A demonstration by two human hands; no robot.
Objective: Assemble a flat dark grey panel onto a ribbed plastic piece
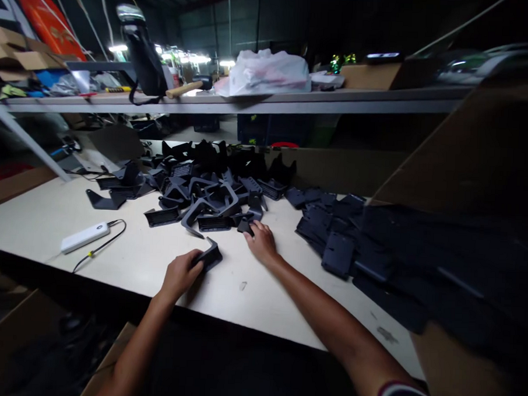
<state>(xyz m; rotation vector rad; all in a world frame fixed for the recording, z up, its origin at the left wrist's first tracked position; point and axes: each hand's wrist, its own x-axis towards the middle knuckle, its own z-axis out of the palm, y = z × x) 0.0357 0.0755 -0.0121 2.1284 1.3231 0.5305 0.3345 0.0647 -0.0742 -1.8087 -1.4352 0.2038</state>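
My left hand grips a black angled plastic bracket near the front of the white table, its thumb and fingers closed on the part's left end. My right hand reaches to the front edge of a heap of similar black brackets. Its fingers are closed on the end of one dark bracket, which lies against the heap. The fingertips partly cover that piece. Several parts in the heap are L-shaped or have slotted faces, and they overlap one another.
Flat black plates lie piled on the right, beside a tall cardboard sheet. A white power bank with a cable rests at left. Above the table, a shelf holds a mallet, a bottle and a plastic bag.
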